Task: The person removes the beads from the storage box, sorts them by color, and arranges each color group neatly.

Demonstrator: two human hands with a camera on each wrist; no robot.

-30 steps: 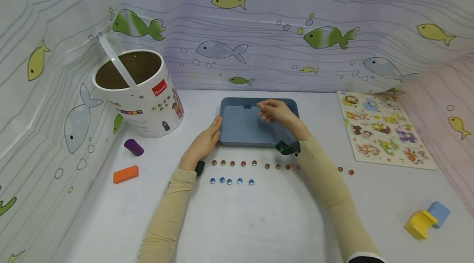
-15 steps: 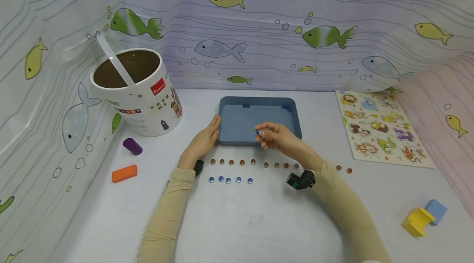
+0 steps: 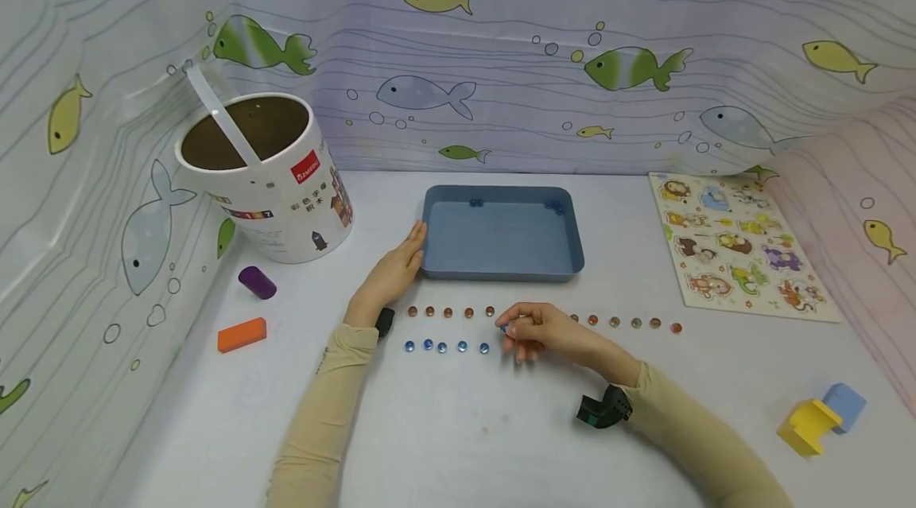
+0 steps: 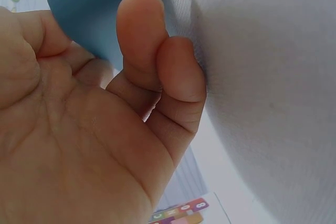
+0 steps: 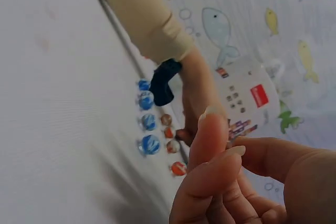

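In the head view my left hand [image 3: 392, 273] rests with extended fingers against the left side of a blue-grey tray [image 3: 501, 242]. My right hand [image 3: 547, 329], in front of the tray, pinches a small blue glass bead [image 3: 504, 327] between thumb and fingers; the right wrist view does not show this bead. Left of that hand lies a row of blue glass beads [image 3: 442, 347]. Behind them runs a longer row of orange-brown beads [image 3: 468, 312], partly hidden by the right hand. Inside the tray, small dark blue beads [image 3: 554, 207] sit in the back right corner, others [image 3: 476, 203] along the back.
A white bucket [image 3: 300, 214] with a handle stands at the back left. Near it lie a purple cylinder [image 3: 258, 283] and an orange block [image 3: 242, 335]. An animal puzzle board [image 3: 740, 250] is at the right, with yellow [image 3: 809, 427] and blue [image 3: 845, 408] blocks nearer the front.
My right hand has come from above the tray toward me, down to the bead rows, with a blue bead between its fingers. The left hand has stayed at the tray's side.
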